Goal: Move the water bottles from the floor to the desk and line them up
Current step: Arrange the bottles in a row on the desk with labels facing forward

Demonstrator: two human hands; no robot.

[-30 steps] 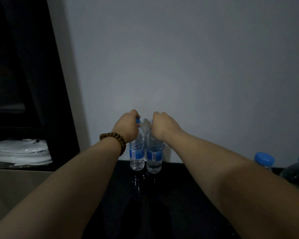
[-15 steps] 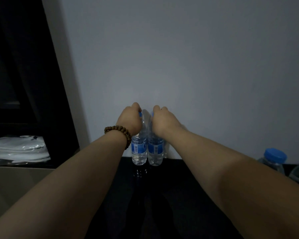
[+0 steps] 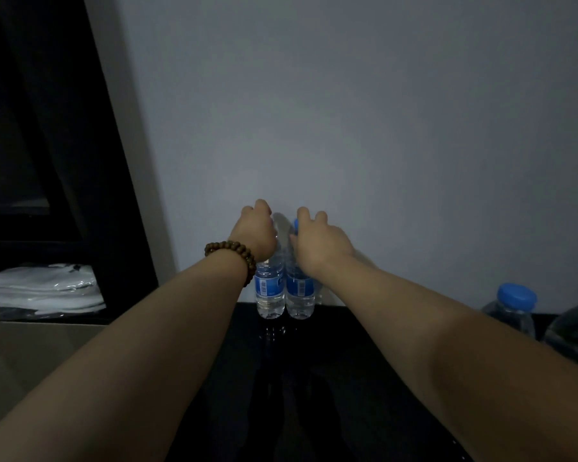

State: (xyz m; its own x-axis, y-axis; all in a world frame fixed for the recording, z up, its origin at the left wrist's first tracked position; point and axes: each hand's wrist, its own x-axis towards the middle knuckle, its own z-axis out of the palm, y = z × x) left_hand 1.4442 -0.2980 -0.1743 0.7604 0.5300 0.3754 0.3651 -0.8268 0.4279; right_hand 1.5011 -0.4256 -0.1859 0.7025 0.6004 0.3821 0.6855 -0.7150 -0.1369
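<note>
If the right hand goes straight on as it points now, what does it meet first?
Probably the wall close behind the right bottle; the right hand is at its top.

On the dark desk (image 3: 347,388) the left bottle (image 3: 269,290) and the right bottle (image 3: 299,293) stand upright, touching, against the wall (image 3: 347,128). The left hand (image 3: 256,233) is curled round the left bottle's top. The right hand (image 3: 321,241) lies over the right bottle's cap; its grip is unclear.

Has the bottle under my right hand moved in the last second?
Yes, slightly. The right bottle went back toward the wall; its base, earlier nearer me than the left bottle's, now sits level with it.
</note>
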